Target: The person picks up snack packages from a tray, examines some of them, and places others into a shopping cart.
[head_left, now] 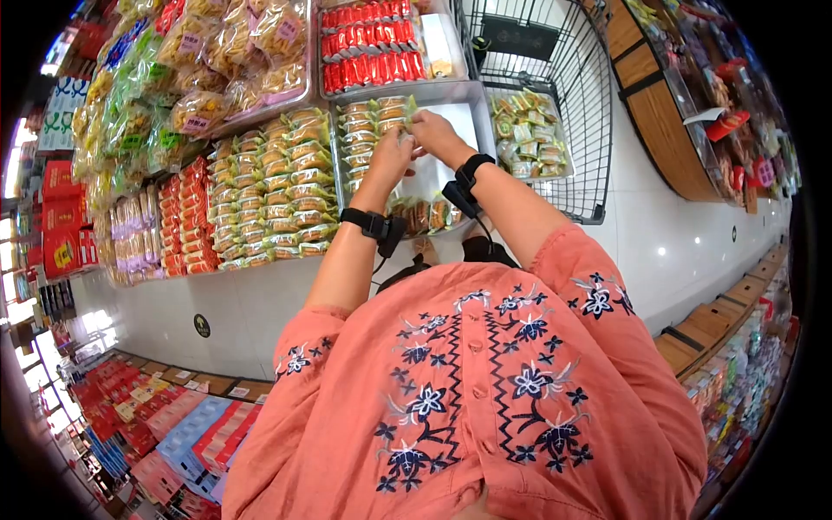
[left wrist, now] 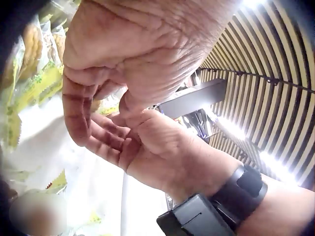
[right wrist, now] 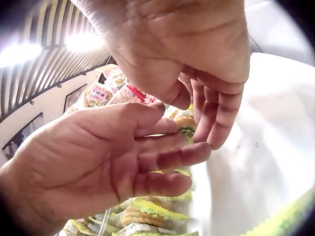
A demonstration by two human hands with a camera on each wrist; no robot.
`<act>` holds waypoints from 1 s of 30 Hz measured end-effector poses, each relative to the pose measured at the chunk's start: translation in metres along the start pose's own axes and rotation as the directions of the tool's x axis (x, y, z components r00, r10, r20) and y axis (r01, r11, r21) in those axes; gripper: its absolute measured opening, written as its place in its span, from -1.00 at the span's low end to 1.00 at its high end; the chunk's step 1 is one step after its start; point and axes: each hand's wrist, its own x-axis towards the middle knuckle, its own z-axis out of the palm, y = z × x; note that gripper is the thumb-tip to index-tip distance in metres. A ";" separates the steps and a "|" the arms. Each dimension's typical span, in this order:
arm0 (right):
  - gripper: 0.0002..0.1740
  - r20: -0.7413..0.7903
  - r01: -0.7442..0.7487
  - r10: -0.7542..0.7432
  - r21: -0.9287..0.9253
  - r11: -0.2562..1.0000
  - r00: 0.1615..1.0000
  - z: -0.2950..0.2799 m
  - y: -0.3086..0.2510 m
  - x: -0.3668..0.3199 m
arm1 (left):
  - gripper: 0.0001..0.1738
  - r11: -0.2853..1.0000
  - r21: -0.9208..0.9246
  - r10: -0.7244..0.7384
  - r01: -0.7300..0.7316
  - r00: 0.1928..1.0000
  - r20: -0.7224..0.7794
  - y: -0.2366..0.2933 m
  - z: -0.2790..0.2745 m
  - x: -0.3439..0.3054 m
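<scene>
Nearest: my coral shirt point(head_left: 472, 373), flower embroidery down the front, sleeves ending above the wrists. Black wrist straps point(head_left: 469, 171) on both arms. A short row of browner packets point(head_left: 425, 214) lies at 12 o'clock, inside the near end of the clear-sided tray point(head_left: 487, 121).

Further up at 12, my two hands meet over that tray. Left hand point(head_left: 393, 158): palm partly up, fingers a bit spread and loosely bent, nothing seen in them. Right hand point(head_left: 438, 137): fingers bent downward, close together, tips right by my left fingertips; no packet visible in the palm. Can't tell if the right fingertips touch the wrapper at the far end.

Wrapped pastries point(head_left: 356, 137), green-and-yellow edged clear wrappers, stand in columns at 11 in the tray, beside and just beyond the left hand. White tray bottom point(head_left: 459, 119) shows on the right side, partly under the right hand.

More wrapped rolls point(head_left: 277, 178) in columns at 10 to 11, with red packets point(head_left: 185, 217) left of them at 10. Small green packets point(head_left: 529, 134) at 1, next to the tray, overlapping the wire cart point(head_left: 589, 113). Far side: red shiny packets point(head_left: 368, 39) at 12, big bagged snacks point(head_left: 199, 43) at 11. Wooden-sided display point(head_left: 659, 113) at 2.
</scene>
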 end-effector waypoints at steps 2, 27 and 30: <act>-0.58 0.025 -0.036 0.035 0.039 0.999 0.999 -0.001 -0.004 -0.004 | -0.37 0.999 -0.014 -0.040 0.041 0.999 0.013 -0.002 0.001 0.005; -0.51 0.067 -0.122 0.115 0.111 0.986 0.991 -0.023 -0.019 -0.036 | -0.34 0.998 0.037 -0.043 0.043 0.999 0.013 0.026 -0.002 -0.016; -0.45 0.127 -0.132 0.113 0.147 0.980 0.985 -0.037 -0.029 -0.052 | -0.32 1.000 0.009 -0.003 0.003 0.999 0.042 0.017 -0.003 -0.016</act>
